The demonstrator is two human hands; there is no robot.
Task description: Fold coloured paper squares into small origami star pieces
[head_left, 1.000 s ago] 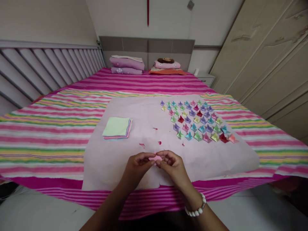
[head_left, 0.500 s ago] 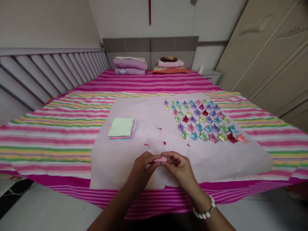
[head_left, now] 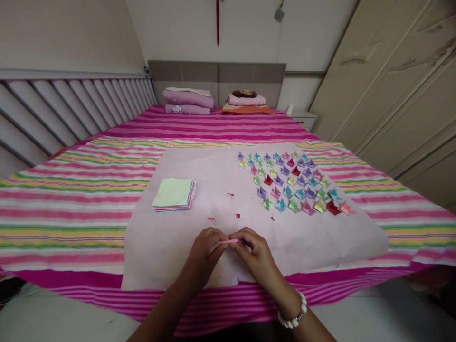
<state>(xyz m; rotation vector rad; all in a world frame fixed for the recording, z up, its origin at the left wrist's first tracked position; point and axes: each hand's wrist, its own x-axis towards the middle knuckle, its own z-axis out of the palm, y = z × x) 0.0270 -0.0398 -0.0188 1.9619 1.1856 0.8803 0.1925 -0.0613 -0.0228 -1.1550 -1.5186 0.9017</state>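
Note:
A small folded piece of pink paper (head_left: 228,241) is pinched between my two hands, held over the near part of a pale sheet (head_left: 171,256). My left hand (head_left: 205,249) grips its left end between thumb and fingers. The right end is in the pinch of my right hand (head_left: 253,247), whose wrist wears a white bead bracelet. The paper shows nearly edge-on as a thin strip. Just beyond my hands lie a few small red and pink paper scraps (head_left: 237,216). Left of them sits a stack of square coloured paper (head_left: 174,192), pale green on top.
Rows of small folded paper shapes (head_left: 295,180) in many colours cover the sheet's right part. Beneath is a bed with a striped cover (head_left: 89,199). Folded bedding (head_left: 188,99) lies by the headboard (head_left: 199,73). A slatted rail (head_left: 81,107) runs along the left, a wardrobe (head_left: 384,95) along the right.
The pink paper has turned from showing a flat face to a thin edge, still in both hands. The whole view has shifted slightly, so everything sits a bit lower and further left.

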